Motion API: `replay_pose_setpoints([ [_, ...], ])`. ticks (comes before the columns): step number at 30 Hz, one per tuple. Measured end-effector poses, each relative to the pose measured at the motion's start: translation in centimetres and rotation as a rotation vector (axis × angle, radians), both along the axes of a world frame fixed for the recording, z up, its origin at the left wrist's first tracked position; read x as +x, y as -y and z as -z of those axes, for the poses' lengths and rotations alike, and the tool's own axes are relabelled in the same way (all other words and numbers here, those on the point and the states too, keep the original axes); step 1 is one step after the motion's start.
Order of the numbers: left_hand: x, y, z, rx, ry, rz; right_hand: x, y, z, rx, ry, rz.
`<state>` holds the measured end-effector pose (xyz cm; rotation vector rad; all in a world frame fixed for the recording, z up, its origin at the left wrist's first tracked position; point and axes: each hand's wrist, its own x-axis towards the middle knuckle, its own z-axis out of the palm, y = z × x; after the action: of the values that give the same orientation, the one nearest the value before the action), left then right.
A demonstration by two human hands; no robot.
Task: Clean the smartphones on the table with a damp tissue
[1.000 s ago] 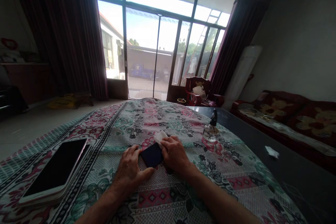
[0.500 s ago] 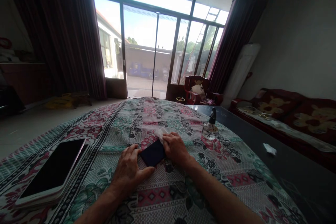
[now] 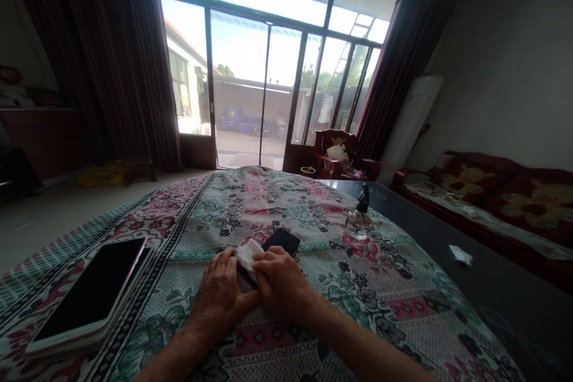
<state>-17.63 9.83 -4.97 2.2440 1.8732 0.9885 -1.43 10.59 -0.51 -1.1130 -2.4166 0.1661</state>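
A small dark phone [image 3: 281,240] lies face up on the patterned tablecloth [image 3: 313,215]. Its near end is covered by my hands. My right hand [image 3: 280,283] is closed on a crumpled white wipe [image 3: 248,252] and presses it onto the near part of the phone. My left hand [image 3: 219,292] rests on the cloth at the phone's left side, fingers curled against its edge and thumb stretched toward the right hand.
A larger dark-screened tablet [image 3: 92,292] lies at the left of the cloth. A small glass spray bottle [image 3: 359,218] stands at the right edge of the cloth. A white scrap [image 3: 461,255] lies on the dark table top [image 3: 470,292]. A sofa [image 3: 501,197] lines the right wall.
My right hand has slid with the wipe from the phone's far end toward me, to its near end. The far end of the phone is now uncovered. My left hand has stayed put.
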Motion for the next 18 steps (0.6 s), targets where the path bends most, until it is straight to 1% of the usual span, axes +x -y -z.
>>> replay_pose_setpoints([
  [2, -0.1, 0.0, 0.1, -0.009, -0.009, 0.004, 0.5, -0.7, -0.1, 0.008, -0.006, 0.045],
  [7, -0.3, 0.0, 0.2, 0.006, -0.016, 0.021, 2.8, -3.2, -0.3, 0.033, -0.002, 0.255],
  [10, -0.4, 0.0, 0.2, 0.012, -0.015, 0.037, 4.0, -4.0, -0.5, 0.041, 0.028, 0.350],
  [13, -0.4, 0.0, 0.1, 0.010, -0.017, 0.044, 4.3, -3.8, -0.8, 0.037, 0.089, 0.404],
  [15, -0.4, 0.0, 0.1, 0.014, -0.016, 0.057, 3.7, -3.1, -1.0, 0.027, 0.130, 0.422],
  [18, -0.3, 0.0, 0.0, 0.010, -0.014, 0.071, 2.2, -1.3, -1.5, -0.019, 0.190, 0.385],
])
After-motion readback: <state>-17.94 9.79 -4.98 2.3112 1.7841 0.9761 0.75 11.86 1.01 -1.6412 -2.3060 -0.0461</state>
